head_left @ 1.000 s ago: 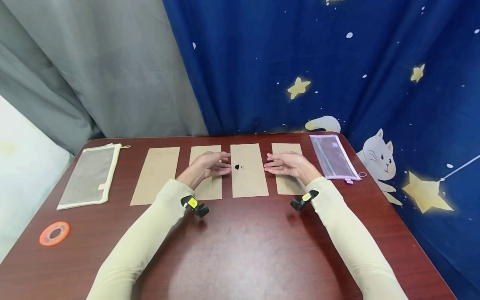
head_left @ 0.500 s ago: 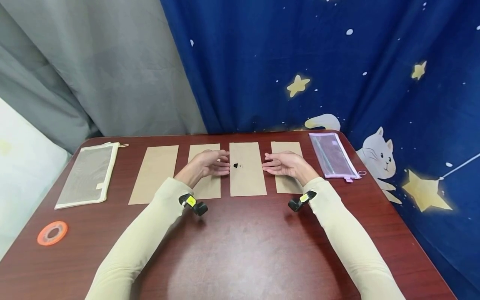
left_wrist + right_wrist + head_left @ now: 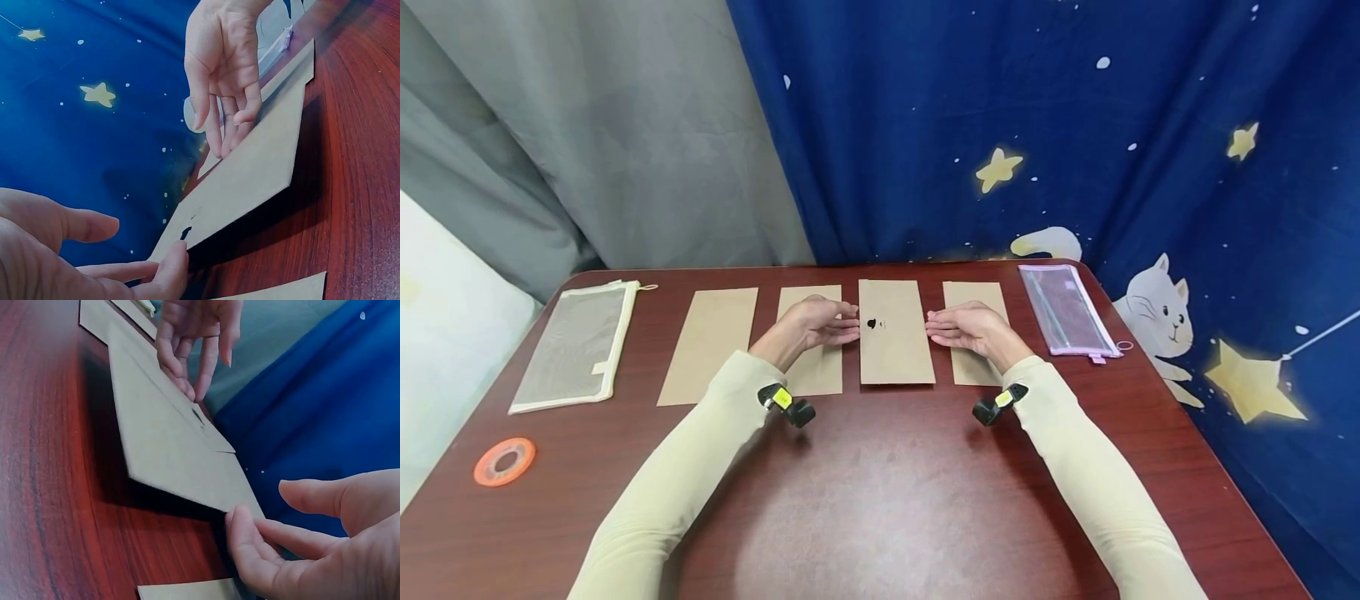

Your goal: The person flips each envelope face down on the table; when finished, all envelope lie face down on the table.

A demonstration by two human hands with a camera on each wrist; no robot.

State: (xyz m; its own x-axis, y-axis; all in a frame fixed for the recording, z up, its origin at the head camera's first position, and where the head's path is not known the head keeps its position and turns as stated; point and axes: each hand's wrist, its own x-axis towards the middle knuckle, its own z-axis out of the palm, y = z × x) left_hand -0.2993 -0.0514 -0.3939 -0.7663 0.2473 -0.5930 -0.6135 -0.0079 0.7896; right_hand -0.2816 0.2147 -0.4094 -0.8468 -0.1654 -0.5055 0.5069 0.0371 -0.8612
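Observation:
A flat brown paper bag point(image 3: 895, 350) with a small black print lies between my two hands, its near edge raised off the table with a shadow below, as the left wrist view shows. My left hand point(image 3: 820, 323) touches its left edge with the fingertips; the thumb stands apart from it. At the opposite edge, the fingers of my right hand point(image 3: 970, 327) touch the bag, also with the thumb held away. Behind my left hand lies another brown paper piece point(image 3: 816, 375), partly covered by that hand. A similar piece point(image 3: 973, 371) lies behind my right hand.
One more brown paper piece point(image 3: 709, 346) lies farther left. A cream-edged mesh pouch point(image 3: 576, 346) and an orange ring-shaped roll point(image 3: 505, 462) are at the left. A purple mesh pouch point(image 3: 1067, 308) lies at the right. Curtains point(image 3: 917, 125) hang behind the table point(image 3: 895, 500).
Both hands have come in against the bag's sides, the right one moving slightly left to meet its edge. The bag's near edge has risen off the table.

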